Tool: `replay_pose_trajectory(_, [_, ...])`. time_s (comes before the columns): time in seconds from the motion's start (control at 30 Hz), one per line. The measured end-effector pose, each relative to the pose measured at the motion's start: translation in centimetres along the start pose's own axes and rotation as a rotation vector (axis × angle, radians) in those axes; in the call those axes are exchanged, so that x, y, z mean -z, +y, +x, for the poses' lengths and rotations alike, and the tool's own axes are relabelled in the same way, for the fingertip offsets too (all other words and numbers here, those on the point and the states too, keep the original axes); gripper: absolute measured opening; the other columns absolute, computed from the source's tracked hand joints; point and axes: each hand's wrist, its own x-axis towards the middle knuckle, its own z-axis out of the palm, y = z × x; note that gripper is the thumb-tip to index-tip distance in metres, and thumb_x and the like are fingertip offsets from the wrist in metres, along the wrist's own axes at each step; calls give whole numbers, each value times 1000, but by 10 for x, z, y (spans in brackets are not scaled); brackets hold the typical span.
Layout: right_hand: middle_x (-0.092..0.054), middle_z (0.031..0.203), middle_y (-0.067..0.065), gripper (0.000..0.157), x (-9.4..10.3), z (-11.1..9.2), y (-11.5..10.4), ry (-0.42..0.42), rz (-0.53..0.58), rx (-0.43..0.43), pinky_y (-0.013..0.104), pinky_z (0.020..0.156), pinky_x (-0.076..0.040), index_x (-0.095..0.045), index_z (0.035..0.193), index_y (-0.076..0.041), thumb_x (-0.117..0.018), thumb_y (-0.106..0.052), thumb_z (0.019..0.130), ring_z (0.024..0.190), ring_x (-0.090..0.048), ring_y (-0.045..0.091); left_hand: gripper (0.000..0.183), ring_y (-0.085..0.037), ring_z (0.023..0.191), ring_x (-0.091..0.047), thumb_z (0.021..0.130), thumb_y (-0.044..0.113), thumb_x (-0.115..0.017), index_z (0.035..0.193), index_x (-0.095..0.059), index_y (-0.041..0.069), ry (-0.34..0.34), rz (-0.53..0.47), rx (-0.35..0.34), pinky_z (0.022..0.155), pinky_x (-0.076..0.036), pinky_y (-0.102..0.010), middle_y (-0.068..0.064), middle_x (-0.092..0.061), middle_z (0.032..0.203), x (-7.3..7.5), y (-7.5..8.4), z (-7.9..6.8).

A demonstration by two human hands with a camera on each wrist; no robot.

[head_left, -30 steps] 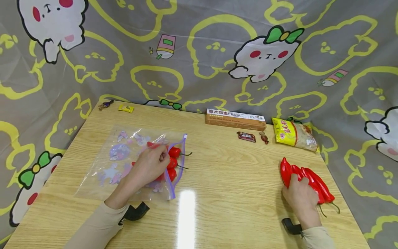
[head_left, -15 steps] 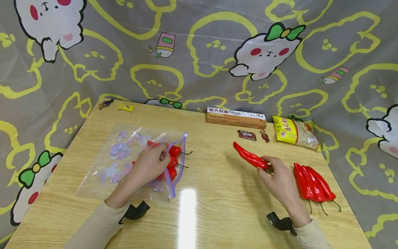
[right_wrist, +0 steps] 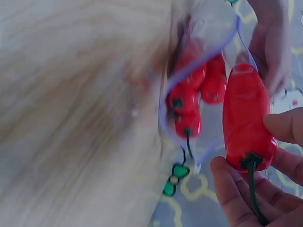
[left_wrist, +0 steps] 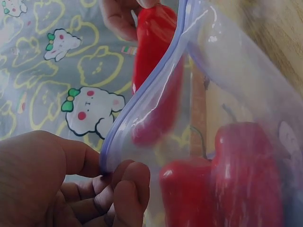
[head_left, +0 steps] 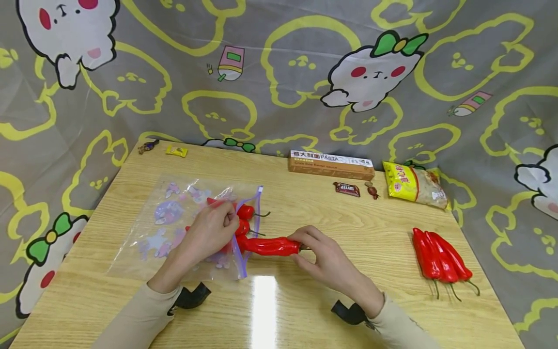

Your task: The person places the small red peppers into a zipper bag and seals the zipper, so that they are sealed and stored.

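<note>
A clear zip bag [head_left: 135,252] with purple edging and pale printed figures lies on the left of the table, its mouth facing right. My left hand [head_left: 211,230] pinches the bag's edge between thumb and fingers, as the left wrist view shows. Several red peppers [head_left: 245,212] lie inside, green stems toward the mouth. My right hand [head_left: 329,261] grips another long red pepper [head_left: 274,246] near its stem end. That pepper's tip reaches in at the bag's mouth, seen through the plastic in the left wrist view, and its stem hangs free by the fingers [right_wrist: 227,187].
Three red peppers [head_left: 444,257] lie side by side on the right of the table. Along the back stand a pasta box [head_left: 331,167] and a yellow food packet [head_left: 414,186], with a brown wrapped bar [head_left: 347,189] in front. A yellow sachet [head_left: 176,151] lies back left.
My right hand has taken one pepper from the group at the right and carried it left to the bag's mouth. My left hand has stayed on the bag.
</note>
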Motion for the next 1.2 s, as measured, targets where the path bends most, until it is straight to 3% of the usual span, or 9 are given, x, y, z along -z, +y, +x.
replay_pose_trajectory(0.23, [-57,107,-4,32,-20,15,-10,-8,-62,90,23,75,-49,-62,112,-12,-68,-19,81,89,-58,5,8,-9,44,-40,82,10,-52,74,-51,12,-5,-7,10,40,-31,-24,3,-43,56,-1,1,0])
replay_pose_trajectory(0.5, [-61,106,-3,31,-38,30,-18,-12,-79,138,22,83,-47,-62,109,-11,-68,-22,82,96,-58,8,7,-9,42,-50,84,12,-51,78,-51,11,-72,-75,83,36,-34,-25,2,-50,54,0,2,-2])
replay_pose_trajectory(0.8, [-57,108,0,28,-54,41,-25,-49,-26,164,17,79,-46,-62,110,-9,-64,-19,84,93,-57,8,6,-9,43,-51,86,14,-51,81,-52,11,-90,-65,99,37,-37,-25,2,-51,55,1,3,-2])
replay_pose_trajectory(0.97, [-57,108,-1,27,-59,45,-25,-101,-7,200,15,78,-45,-62,112,-9,-62,-13,85,92,-56,6,6,-7,43,-51,85,14,-51,80,-53,12,-80,-53,88,39,-37,-26,3,-51,53,1,4,-2])
replay_pose_trajectory(1.2, [-60,108,0,30,-64,46,-26,-177,-79,222,19,86,-45,-63,113,-8,-55,-1,86,99,-58,9,5,-8,44,-52,85,14,-52,80,-53,12,-86,-58,95,40,-38,-26,3,-51,55,2,4,-2])
